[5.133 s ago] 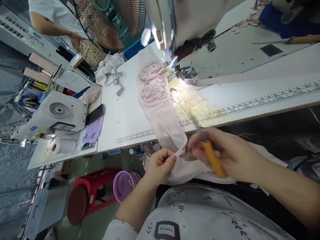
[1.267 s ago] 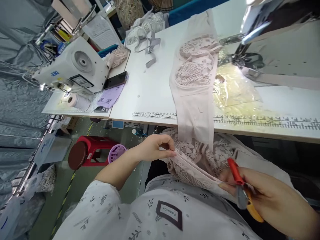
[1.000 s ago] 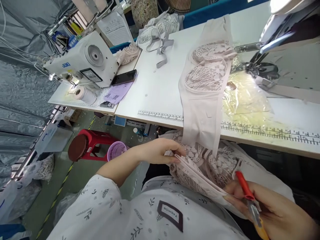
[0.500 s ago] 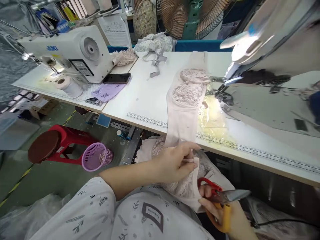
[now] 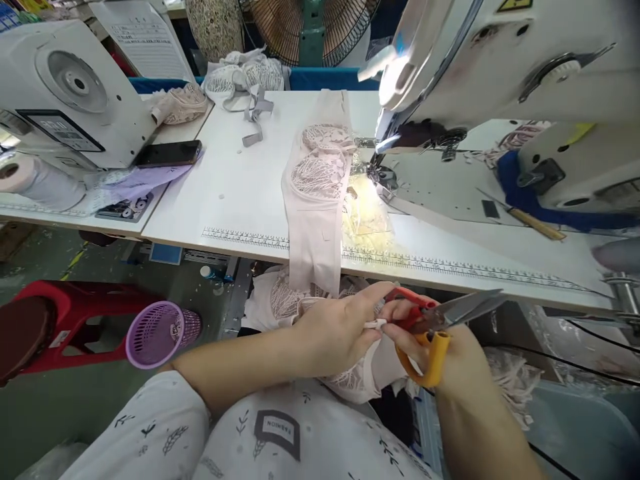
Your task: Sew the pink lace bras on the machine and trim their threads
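Observation:
My left hand (image 5: 337,333) pinches the edge of a pale pink lace garment (image 5: 353,380) below the table's front edge. Close against it, my right hand (image 5: 425,340) has scissors (image 5: 465,310) with one red and one orange handle hooked over its fingers, blades pointing right. The right thumb and fingertips also meet at a small white strip of the garment. Another stretch of pale pink garment with lace cups (image 5: 320,177) lies on the white table and hangs over its edge, beside the lit sewing machine needle area (image 5: 380,170).
A sewing machine (image 5: 500,73) stands at right, another (image 5: 75,93) at left. A phone (image 5: 169,153), grey straps (image 5: 257,110) and lace pieces (image 5: 250,72) lie on the table (image 5: 240,200). A purple basket (image 5: 157,333) and red stool (image 5: 90,300) stand on the floor at left.
The view has shifted right. My right hand has come up with the scissors to my left hand, and their fingertips now nearly touch. The held garment's edge is gathered between them.

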`<control>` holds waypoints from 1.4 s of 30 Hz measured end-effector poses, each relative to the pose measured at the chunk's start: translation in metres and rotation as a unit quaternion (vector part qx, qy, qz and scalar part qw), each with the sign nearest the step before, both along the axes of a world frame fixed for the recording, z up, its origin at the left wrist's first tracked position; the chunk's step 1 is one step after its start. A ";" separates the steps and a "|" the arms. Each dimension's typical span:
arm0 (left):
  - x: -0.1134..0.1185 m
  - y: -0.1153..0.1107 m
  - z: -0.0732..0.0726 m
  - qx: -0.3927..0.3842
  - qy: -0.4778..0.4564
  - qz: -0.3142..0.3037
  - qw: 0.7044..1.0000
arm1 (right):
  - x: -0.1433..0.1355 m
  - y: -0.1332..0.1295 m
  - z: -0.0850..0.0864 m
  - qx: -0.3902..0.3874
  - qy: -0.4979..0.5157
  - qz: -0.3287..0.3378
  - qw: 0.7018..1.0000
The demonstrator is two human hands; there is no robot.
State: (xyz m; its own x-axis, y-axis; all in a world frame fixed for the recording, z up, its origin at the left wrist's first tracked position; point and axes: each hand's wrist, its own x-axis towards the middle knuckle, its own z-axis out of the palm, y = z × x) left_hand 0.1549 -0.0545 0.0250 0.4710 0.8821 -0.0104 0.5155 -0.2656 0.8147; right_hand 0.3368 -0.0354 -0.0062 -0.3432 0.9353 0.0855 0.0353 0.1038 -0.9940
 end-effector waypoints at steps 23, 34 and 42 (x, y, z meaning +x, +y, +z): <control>-0.005 0.023 -0.009 -0.364 -0.194 0.136 0.901 | 0.044 -0.003 -0.021 -0.018 -0.197 0.251 0.948; -0.006 0.028 -0.011 -0.375 -0.154 0.150 0.902 | 0.042 -0.009 -0.025 -0.036 -0.264 0.252 0.930; -0.017 0.034 -0.014 -0.451 -0.235 0.056 0.859 | 0.037 -0.008 -0.018 -0.099 -0.166 0.294 0.936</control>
State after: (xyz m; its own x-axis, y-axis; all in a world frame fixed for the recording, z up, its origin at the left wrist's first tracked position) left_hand 0.1382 -0.0202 0.0110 0.5233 0.6550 -0.5451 0.0551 0.6123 0.7887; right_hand 0.3736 -0.0430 -0.0243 -0.7808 0.5626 -0.2717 0.3396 0.0172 -0.9404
